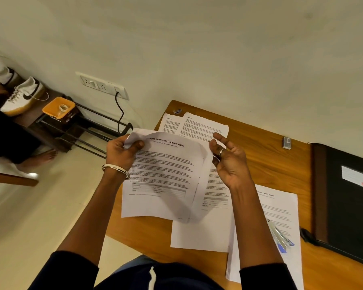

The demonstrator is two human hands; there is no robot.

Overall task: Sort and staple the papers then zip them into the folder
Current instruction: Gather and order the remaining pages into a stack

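Papers [164, 176] headed "Sample Internship Documentation" were held up over the near left part of the wooden table [266, 155], a small sheaf of several sheets whose lower edges fanned slightly apart. The left hand [122, 152] gripped the top left corner, fingers curled behind and the thumb pressed on the front so that the corner crumpled and bent forward. The right hand [228, 158] was at the top right corner; its thumb and forefinger pinched the edge of the sheaf while the other fingers spread loosely open, a ring on one of them. A metal bangle [116, 170] sat on the left wrist. Beneath the held sheaf lay another printed sheet [201, 227] flat on the table, and to its right a thicker stack [281, 208] topped by a page titled as a health report. A stapler [279, 235] with a silver body and blue base rested on that stack, near its right edge. At the far side of the table two more pages [197, 125] lay side by side, overlapping. A small box of staples [286, 142] stood apart near the wall. The black zip folder [348, 197] with a brown spine lay closed at the right end of the table, a white label on its cover. Off the table to the left stood a low rack with white sneakers [22, 96] and an orange tray [58, 107]
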